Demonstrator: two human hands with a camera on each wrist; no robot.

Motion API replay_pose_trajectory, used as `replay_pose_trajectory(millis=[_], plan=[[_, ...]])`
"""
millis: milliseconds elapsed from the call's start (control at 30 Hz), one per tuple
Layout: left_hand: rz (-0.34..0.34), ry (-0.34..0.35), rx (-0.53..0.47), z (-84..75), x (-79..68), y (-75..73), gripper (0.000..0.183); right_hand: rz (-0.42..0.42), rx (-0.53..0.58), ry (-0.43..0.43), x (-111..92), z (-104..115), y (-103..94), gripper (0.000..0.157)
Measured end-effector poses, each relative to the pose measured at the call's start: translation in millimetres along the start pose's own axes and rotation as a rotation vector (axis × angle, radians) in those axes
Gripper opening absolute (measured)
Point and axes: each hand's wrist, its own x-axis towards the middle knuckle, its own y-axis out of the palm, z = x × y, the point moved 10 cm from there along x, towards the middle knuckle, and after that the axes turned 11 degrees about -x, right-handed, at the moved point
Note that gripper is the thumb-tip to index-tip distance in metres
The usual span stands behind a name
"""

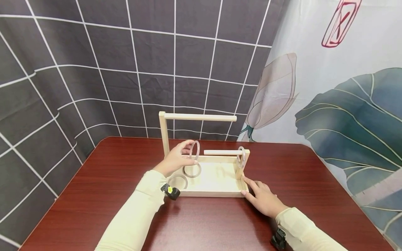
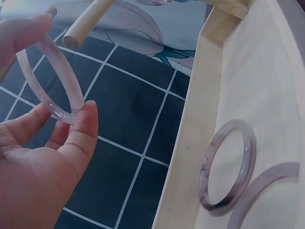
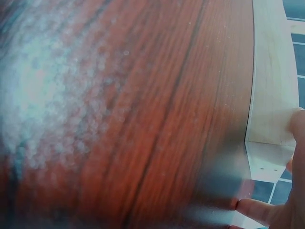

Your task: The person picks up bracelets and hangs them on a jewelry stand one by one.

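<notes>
My left hand (image 1: 176,159) pinches a pale pinkish bangle (image 1: 198,148) between thumb and fingertips, upright above the left part of a light wooden tray (image 1: 216,176). In the left wrist view, the held bangle (image 2: 66,74) stands near a round rod end (image 2: 71,42). Two more bangles lie in the tray: one with darker patches (image 2: 248,157), and another (image 1: 187,182) closer to the front left. A bangle (image 1: 244,157) hangs on the short rod (image 1: 220,152) by its post. With fingers extended, my right hand (image 1: 263,199) rests against the tray's front right corner.
At the tray's left end a tall post (image 1: 164,134) carries a long horizontal rod (image 1: 201,117). All stands on a glossy red-brown table (image 1: 207,223). Behind hang a dark gridded cloth (image 1: 157,52) and a white cloth with lotus print (image 1: 351,115).
</notes>
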Motion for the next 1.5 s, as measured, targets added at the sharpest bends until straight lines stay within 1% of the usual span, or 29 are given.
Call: replay_pose_trajectory(millis=[200, 333, 600, 767, 1100, 1333, 1500], plan=[[-0.031, -0.006, -0.073, 3.4, 1.5, 4.8, 0.072, 0.001, 0.003, 0.000, -0.6, -0.1, 0.7, 0.063], [-0.039, -0.027, -0.132, 6.8, 2.2, 11.0, 0.074, 0.006, 0.003, 0.003, -0.8, -0.1, 0.8, 0.063], [-0.073, -0.051, -0.205, 13.0, 3.2, 21.7, 0.072, 0.007, 0.007, 0.005, -1.0, 1.0, -0.8, 0.063], [-0.086, -0.052, -0.254, 15.3, 4.0, 27.3, 0.073, -0.005, 0.008, 0.002, -1.1, 1.2, -1.3, 0.062], [-0.108, -0.049, -0.294, 17.7, 6.3, 35.4, 0.074, -0.002, 0.007, 0.000, -0.8, 1.4, -1.2, 0.063], [-0.118, -0.055, -0.327, 22.2, 9.5, 41.5, 0.074, -0.007, 0.003, 0.000, -0.7, 0.9, -0.7, 0.062], [-0.133, -0.058, -0.378, 25.7, 12.3, 45.2, 0.074, -0.002, 0.003, 0.003, -0.4, 0.4, 0.8, 0.063]])
